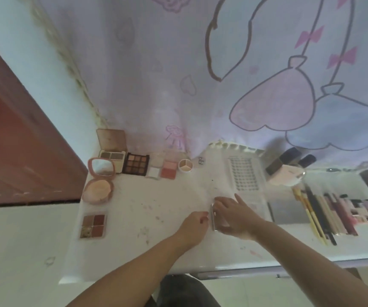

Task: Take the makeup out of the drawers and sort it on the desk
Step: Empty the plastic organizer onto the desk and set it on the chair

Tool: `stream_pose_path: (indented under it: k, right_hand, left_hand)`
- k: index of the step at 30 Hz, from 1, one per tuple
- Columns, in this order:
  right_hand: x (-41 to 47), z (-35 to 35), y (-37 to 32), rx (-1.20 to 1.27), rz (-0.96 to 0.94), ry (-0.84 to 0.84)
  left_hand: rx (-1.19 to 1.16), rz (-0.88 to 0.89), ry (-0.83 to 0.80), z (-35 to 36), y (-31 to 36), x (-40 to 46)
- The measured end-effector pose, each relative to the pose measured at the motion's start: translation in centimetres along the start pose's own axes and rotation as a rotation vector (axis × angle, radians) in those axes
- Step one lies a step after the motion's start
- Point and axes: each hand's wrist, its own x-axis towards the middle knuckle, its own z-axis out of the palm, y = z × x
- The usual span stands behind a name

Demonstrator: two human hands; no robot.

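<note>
Both hands are mid-desk, near edge, on a small flat clear/silvery compact case [214, 218]. The right hand [234, 214] is over it w/ fingers [219, 201] curled round the far end and thumb side low; looks like a real grip. The left hand [195, 224] fingers are bent in at the case's left edge, touching or pinching it, can't tell which, and contents are blurred. My read: it's being placed/squared up on the white desk [156, 202]. Sorting is already grouped: palettes are far left, i.e. open beige eyeshadow palette [112, 151], dark nine-pan brown palette [136, 164], pink blush palette [169, 169], round three-part concealer pot [185, 165], pink round mirror compact w/ powder [100, 180], and four-pan red-brown palette [93, 226] near left. Row of brushes, pencils and lip tubes [334, 213] is right, bottles [289, 162] are far right, and a white lash tray [243, 173] is just beyond the hands. To do it well: if it's a pan-type item, slide it left toward the palettes, keep it flat, don't drag over the lash tray, and leave a gap so groups stay readable. Let go left first, right last.
</note>
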Motion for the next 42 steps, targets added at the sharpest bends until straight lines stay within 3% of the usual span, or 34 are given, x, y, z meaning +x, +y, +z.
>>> stream_pose_path:
  k: [4,7,10,12,15,18,24,34,42]
  right_hand:
    - [0.8,0.5,-0.4,-0.061,-0.081,0.013]
    - [1.0,0.0,-1.2,0.303,-0.057,0.101]
    - [1.8,-2.3,-3.6,0.662,-0.025,0.183]
    - [2.7,-3.8,-5.6,0.751,-0.032,0.206]
    - [4.0,-5.8,-7.8,0.72,-0.11,0.196]
    - [5.4,-7.5,-9.1,0.634,-0.182,0.117]
    - [7.6,-10.0,-11.1,0.708,-0.251,0.07]
    - [9.0,-10.4,-13.7,0.727,-0.223,0.109]
    - [9.1,-11.2,-13.5,0.703,-0.225,0.113]
  left_hand:
    - [-0.121,-0.032,-0.018,0.0,0.8,-0.1]
    - [-0.37,-0.164,-0.028,-1.3,0.8,-0.6]
    - [-0.843,-0.287,-0.175,-4.1,0.3,-1.7]
    - [-1.091,-0.24,-0.254,-6.1,-0.1,-2.7]
    - [-1.252,-0.177,-0.215,-8.6,-0.5,-4.1]
    - [-1.338,-0.179,-0.16,-10.6,-1.2,-4.7]
    - [-1.408,-0.157,-0.132,-13.8,-2.2,-5.5]
    - [-1.361,-0.124,-0.095,-14.3,-3.3,-5.7]
    - [-1.436,-0.044,-0.231,-14.1,-3.2,-6.3]
